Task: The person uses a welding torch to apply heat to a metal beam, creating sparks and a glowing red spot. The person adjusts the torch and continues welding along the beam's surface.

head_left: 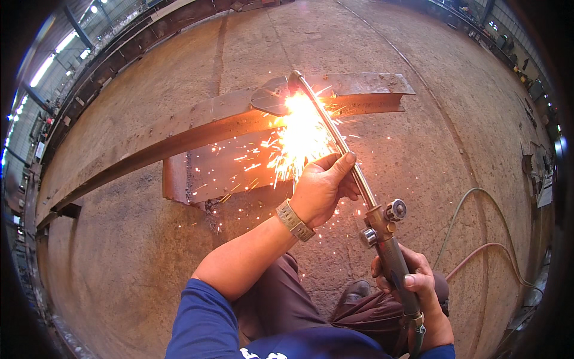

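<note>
A cutting torch (pixel 336 134) slants from the lower right up to the middle of the head view, its bent tip over a steel beam (pixel 197 119). My left hand (pixel 324 186) is closed around the torch's metal tubes, partway along. Lower down, my right hand (pixel 412 275) grips the dark handle, just below the valve knobs (pixel 396 209). A dark steel plate (pixel 269 96) with cut corners lies on the beam beside the tip. Bright glare and flying sparks (pixel 302 131) pour down from there toward me and hide the cut spot.
Under the long beam lies another steel piece (pixel 176 179). Two hoses, one green (pixel 460 206) and one reddish (pixel 478 246), curve over the concrete floor (pixel 418 161) at the right. My shoe (pixel 357 290) is close below the torch. Metal scraps (pixel 532 158) lie along the right rim.
</note>
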`<state>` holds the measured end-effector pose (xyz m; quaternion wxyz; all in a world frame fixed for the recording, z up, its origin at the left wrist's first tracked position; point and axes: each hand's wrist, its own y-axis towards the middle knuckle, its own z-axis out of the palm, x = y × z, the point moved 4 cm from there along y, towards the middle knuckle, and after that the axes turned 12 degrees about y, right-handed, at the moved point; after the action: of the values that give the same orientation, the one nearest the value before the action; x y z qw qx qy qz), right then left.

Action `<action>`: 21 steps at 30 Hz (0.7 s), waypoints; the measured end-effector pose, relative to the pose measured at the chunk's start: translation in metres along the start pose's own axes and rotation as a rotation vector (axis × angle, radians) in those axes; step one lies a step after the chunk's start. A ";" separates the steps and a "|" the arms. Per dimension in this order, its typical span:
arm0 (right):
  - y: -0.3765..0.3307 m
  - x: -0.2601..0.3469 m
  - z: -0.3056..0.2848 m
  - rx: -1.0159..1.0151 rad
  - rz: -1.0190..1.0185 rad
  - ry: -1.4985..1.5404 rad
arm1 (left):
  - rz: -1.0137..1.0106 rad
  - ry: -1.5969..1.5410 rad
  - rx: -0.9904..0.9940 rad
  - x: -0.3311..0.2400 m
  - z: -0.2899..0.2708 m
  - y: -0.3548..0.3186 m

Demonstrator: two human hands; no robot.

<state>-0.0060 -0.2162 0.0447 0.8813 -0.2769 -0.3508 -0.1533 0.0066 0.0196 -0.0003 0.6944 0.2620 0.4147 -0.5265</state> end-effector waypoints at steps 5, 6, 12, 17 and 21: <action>0.001 0.000 -0.001 0.020 -0.001 -0.003 | -0.034 0.026 -0.003 -0.006 0.003 -0.005; 0.000 0.000 -0.002 0.022 0.003 -0.004 | -0.041 0.049 0.004 -0.006 0.003 -0.006; 0.001 -0.001 -0.001 -0.036 -0.010 0.017 | -0.050 0.032 -0.010 -0.003 0.001 -0.005; 0.001 0.000 0.001 0.000 -0.002 -0.004 | -0.041 0.017 0.007 -0.003 0.001 -0.005; 0.001 0.000 0.000 0.005 0.010 -0.004 | -0.048 0.013 0.006 -0.006 0.002 -0.005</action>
<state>-0.0059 -0.2158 0.0440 0.8820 -0.2770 -0.3516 -0.1476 0.0016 0.0190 0.0059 0.6781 0.2576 0.4238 -0.5424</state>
